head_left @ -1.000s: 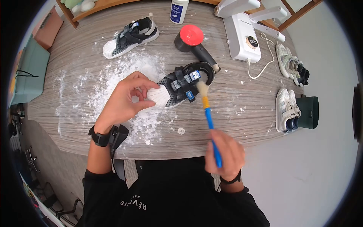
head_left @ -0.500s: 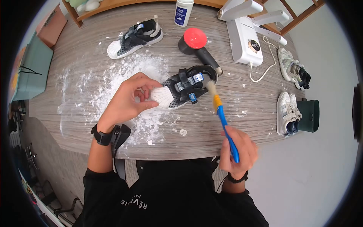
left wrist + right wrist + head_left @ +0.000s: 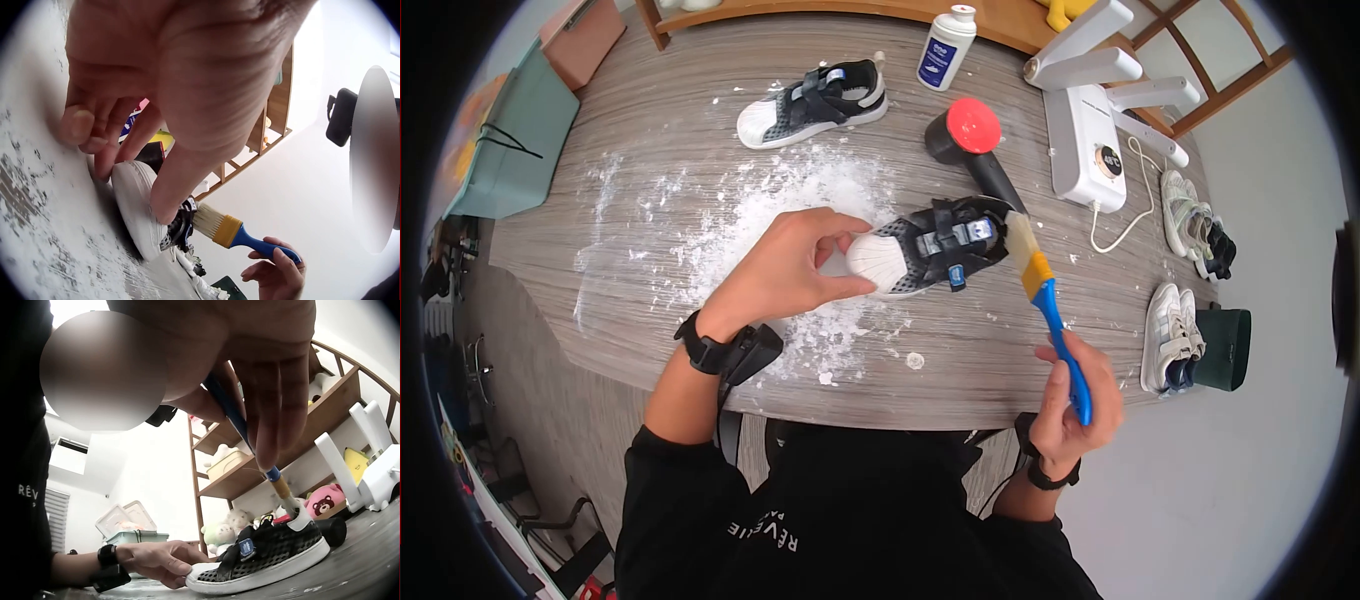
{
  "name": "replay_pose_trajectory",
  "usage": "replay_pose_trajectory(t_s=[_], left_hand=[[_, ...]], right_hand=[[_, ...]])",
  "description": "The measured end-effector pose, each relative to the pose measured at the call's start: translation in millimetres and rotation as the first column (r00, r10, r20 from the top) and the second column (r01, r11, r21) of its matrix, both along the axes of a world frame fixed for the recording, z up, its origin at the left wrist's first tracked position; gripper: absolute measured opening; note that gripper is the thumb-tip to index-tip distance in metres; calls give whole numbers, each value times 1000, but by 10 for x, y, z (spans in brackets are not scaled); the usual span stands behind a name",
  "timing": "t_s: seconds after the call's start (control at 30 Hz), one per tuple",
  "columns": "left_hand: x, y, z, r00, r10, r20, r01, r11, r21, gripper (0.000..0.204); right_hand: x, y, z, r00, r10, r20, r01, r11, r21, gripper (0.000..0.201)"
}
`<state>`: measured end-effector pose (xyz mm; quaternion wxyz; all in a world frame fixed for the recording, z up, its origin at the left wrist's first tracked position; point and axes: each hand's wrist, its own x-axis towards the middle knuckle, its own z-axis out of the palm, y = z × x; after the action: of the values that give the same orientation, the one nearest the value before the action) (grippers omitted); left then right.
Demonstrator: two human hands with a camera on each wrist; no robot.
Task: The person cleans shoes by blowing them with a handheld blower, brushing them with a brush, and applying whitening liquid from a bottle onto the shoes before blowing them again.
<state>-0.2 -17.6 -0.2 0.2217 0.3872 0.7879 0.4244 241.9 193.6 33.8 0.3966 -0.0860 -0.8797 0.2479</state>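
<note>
A black mesh sneaker [image 3: 920, 245] with a white shell toe and straps stands on the powder-dusted table. My left hand [image 3: 785, 265] grips its toe, thumb on the near side and fingers on the far side. In my right hand [image 3: 1085, 395] is a brush [image 3: 1037, 275] with a blue handle, yellow band and pale bristles. Its bristles overlap the heel end of the shoe opening. From the right wrist view, the brush tip reaches down at the sneaker's [image 3: 269, 562] heel collar. The matching sneaker [image 3: 815, 105] sits farther back, toe to the left.
White powder [image 3: 800, 200] spreads around the left hand. Behind the shoe lie a black handheld device with a red round face [image 3: 973, 125] and a white bottle [image 3: 946, 48]. A white corded machine [image 3: 1085, 150] stands back right; pale sneakers [image 3: 1165, 335] and a green box [image 3: 1225, 350] are at right.
The brush has moved right, from beside the straps to the heel end, and its broad side now shows. My left hand keeps hold of the toe. The whole head view has shifted.
</note>
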Motion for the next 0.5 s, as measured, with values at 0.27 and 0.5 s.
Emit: replay_pose_trajectory(t_s=[0.27, 0.5], left_hand=[[41, 33, 82, 999, 43, -18, -41, 995, 92, 52], [44, 46, 18, 1000, -15, -4, 15, 992, 128, 55]], right_hand=[[220, 34, 16, 996, -69, -63, 61, 990, -130, 27], [180, 59, 37, 984, -101, -144, 88, 991, -97, 27]])
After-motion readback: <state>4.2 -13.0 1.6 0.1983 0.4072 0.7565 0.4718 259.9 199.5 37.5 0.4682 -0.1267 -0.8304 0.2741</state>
